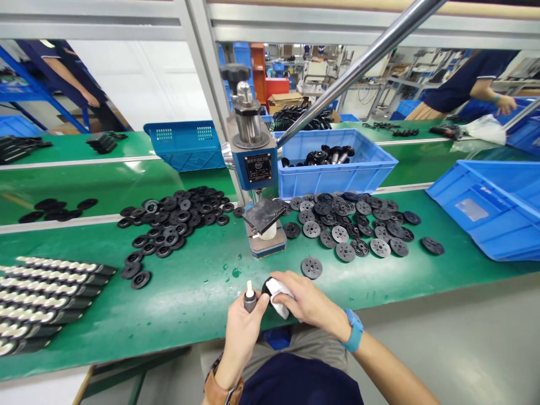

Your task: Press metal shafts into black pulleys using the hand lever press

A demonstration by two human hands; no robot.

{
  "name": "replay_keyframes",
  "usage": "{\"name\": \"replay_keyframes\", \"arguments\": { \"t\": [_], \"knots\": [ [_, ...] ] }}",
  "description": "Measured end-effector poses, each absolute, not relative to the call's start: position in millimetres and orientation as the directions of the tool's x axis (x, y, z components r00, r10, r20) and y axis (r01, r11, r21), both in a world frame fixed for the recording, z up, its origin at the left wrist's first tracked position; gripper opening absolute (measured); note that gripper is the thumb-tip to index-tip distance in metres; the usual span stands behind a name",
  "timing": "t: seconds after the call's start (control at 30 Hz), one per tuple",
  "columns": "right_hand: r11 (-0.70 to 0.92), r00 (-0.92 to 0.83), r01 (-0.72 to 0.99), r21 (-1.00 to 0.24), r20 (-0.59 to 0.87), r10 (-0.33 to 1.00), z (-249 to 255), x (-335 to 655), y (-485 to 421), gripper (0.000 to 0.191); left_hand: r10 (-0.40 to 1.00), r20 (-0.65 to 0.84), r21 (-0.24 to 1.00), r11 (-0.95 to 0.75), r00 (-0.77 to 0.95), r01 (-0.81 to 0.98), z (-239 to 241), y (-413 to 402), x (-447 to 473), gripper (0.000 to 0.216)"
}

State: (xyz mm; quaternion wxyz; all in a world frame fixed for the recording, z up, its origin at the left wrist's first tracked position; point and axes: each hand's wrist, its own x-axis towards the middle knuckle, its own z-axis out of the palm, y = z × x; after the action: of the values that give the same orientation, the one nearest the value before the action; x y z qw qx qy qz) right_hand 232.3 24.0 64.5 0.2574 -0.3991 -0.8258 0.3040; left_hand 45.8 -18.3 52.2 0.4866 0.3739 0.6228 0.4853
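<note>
My left hand (243, 325) is closed around a dark cylindrical piece with a white tip (250, 302), held upright over the front edge of the bench. Its thumb reaches the edge of a black round part (265, 287). My right hand (307, 296) pinches a folded white cloth (279, 298) against that same part, which the cloth and fingers partly cover. Just beyond my hands lies a single grey-black disc with holes (311, 268). Farther back stands a blue hand press (256, 169) with a black block (264, 215) tilted on its base.
Black ring-like parts (172, 219) are heaped left of the press, flat discs (346, 219) to its right. Rows of black-and-white parts (46, 301) lie far left. Blue bins (337, 177) stand behind. The press's long lever (354, 67) slants up right. Two people are across the bench.
</note>
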Motion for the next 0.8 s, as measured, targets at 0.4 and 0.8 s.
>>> {"name": "replay_keyframes", "arguments": {
  "t": [0.4, 0.8],
  "knots": [
    [0.554, -0.442, 0.507, -0.661, 0.352, 0.825, 58.7, 278.2, 71.3, 0.032, 0.901, -0.405, 0.894, 0.356, -0.154, -0.271, 31.3, -16.2, 47.2, 0.063],
    [-0.015, -0.259, 0.229, -0.973, -0.076, 0.963, 53.0, 229.2, 24.2, 0.044, 0.921, -0.371, 0.916, 0.342, -0.120, -0.208, 36.4, -13.4, 55.0, 0.059]
  ]
}}
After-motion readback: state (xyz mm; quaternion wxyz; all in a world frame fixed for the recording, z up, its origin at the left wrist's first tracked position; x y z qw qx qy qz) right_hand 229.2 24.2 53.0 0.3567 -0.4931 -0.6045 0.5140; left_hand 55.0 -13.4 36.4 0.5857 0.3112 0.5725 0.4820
